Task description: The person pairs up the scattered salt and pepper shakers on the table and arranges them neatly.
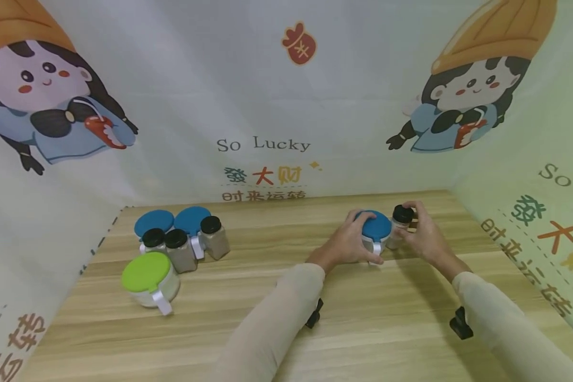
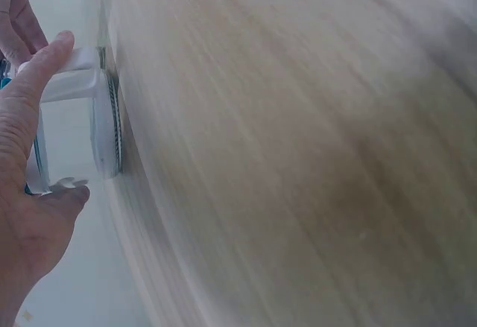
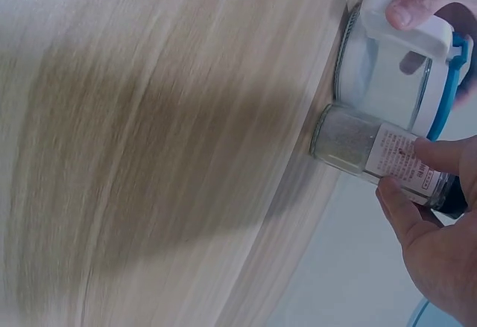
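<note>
On the right side of the table, my left hand [image 1: 343, 243] grips a glass jar [image 2: 71, 137] with a blue lid [image 1: 378, 226] and a white handle. Fingers and thumb wrap its sides. Just right of it, touching or nearly touching, stands a clear spice bottle [image 3: 387, 156] with a black cap [image 1: 403, 213], a printed label and greyish contents. My right hand [image 1: 430, 241] holds this bottle between thumb and fingers near its upper part. Both containers stand upright with their bases at the tabletop.
At the left, a green-lidded jar [image 1: 145, 273] stands in front of two blue-lidded jars [image 1: 153, 222] and three black-capped spice bottles [image 1: 216, 241], grouped closely. Printed cloth [image 1: 267, 106] hangs behind and beside the wooden table [image 1: 267, 244].
</note>
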Action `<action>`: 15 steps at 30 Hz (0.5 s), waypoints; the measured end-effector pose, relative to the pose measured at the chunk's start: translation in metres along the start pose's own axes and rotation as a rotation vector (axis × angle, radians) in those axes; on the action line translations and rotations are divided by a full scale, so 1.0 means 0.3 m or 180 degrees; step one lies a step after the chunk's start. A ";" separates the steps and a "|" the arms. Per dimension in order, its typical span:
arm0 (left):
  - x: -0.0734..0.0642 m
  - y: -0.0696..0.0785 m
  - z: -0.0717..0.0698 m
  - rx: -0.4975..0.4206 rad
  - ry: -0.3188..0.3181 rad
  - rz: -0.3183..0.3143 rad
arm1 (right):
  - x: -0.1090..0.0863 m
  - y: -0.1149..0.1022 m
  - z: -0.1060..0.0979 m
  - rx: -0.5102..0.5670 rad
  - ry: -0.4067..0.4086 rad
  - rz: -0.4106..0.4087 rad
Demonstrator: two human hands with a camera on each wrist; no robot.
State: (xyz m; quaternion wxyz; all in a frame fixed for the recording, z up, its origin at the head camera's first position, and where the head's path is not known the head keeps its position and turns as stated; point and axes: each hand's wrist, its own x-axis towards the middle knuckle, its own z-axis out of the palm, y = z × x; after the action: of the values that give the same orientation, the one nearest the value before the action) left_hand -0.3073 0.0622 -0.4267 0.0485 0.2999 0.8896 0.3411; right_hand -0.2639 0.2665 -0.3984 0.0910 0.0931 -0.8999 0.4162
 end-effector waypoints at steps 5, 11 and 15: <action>0.007 0.005 0.012 0.0032 0.0027 -0.0042 | 0.001 0.011 -0.003 -0.0072 0.0056 -0.0054; 0.009 -0.003 0.017 0.0072 0.0078 -0.0055 | 0.003 0.004 0.002 -0.0175 0.0115 -0.0095; -0.010 -0.009 0.008 -0.0010 0.0101 0.0000 | -0.012 -0.013 0.004 -0.0335 0.0275 -0.0117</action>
State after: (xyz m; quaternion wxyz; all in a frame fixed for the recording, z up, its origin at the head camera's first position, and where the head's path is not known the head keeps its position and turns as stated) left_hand -0.3056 0.0602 -0.4307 0.0348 0.2943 0.8897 0.3473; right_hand -0.2596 0.2633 -0.3971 0.1421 0.0867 -0.9139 0.3703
